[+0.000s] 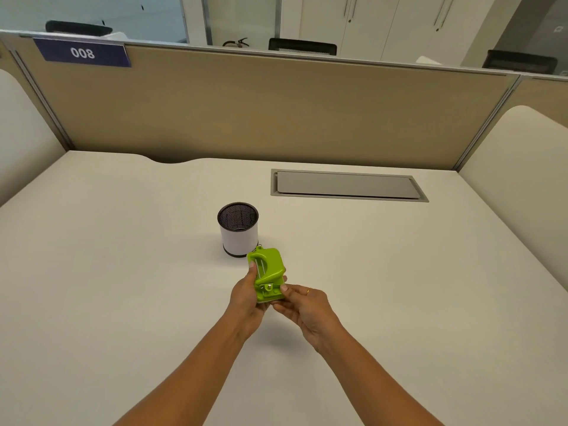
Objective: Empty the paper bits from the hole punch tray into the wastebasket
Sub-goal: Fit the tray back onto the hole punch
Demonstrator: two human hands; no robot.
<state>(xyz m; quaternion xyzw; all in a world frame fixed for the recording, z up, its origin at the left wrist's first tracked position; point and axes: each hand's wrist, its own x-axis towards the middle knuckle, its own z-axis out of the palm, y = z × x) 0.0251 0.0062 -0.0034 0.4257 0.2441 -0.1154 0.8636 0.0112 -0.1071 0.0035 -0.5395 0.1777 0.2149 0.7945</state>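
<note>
A lime-green hole punch [268, 272] is held above the desk, turned on its side so its metal punch pins face me. My left hand [247, 298] wraps around its left side, thumb along the upper edge. My right hand [302, 305], with a ring on one finger, pinches the punch's near end with its fingertips. Just behind the punch stands a small wastebasket [239, 230]: a black mesh cup with a white band around it, upright, its mouth facing up. No paper bits are visible.
The white desk [123, 272] spreads wide on all sides. A grey cable hatch [347, 185] lies flush in the desk at the back right. A tan partition [246, 112] with a "008" label closes off the far edge.
</note>
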